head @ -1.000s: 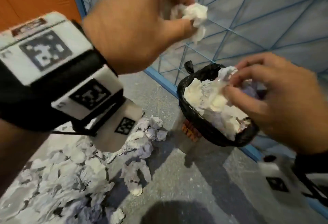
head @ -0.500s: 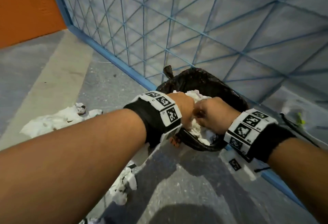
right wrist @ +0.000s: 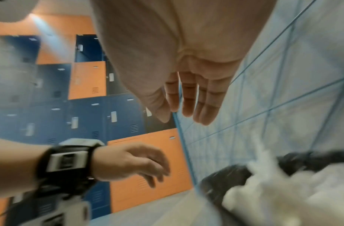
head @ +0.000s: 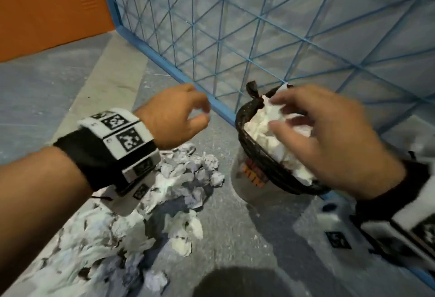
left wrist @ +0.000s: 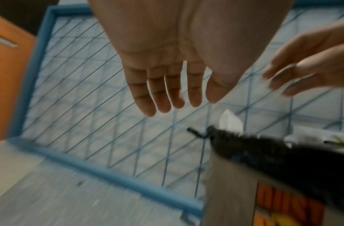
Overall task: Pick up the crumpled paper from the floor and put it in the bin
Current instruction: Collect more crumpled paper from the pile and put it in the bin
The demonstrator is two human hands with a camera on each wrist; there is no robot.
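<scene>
Nearest me, at the lower left, the paper lies in a loose heap on the floor: white and greyish sheets, balled and creased, spreading from the near left corner up towards the bin. To the right of the heap I see a strip of bare grey floor, speckled and rough, running up to the bin's base. My left hand hangs above the far end of the heap with nothing in it; in the left wrist view its fingers are straight and slack, slightly parted. My right hand is over the bin's mouth, fingers spread and relaxed, holding nothing that I can see; the wrist view shows the palm bare, and whether the fingertips touch the paper beneath I cannot tell. The bin is a pale round tub with orange print on its side, lined with a wrinkled black bag knotted at the far rim. More crumpled white paper fills it and stands above the rim. The bin sits close against a blue wire fence, a thin diagonal mesh in a thicker blue frame that closes off the far and right side. Beyond the fence's left end stand smooth orange lockers.
</scene>
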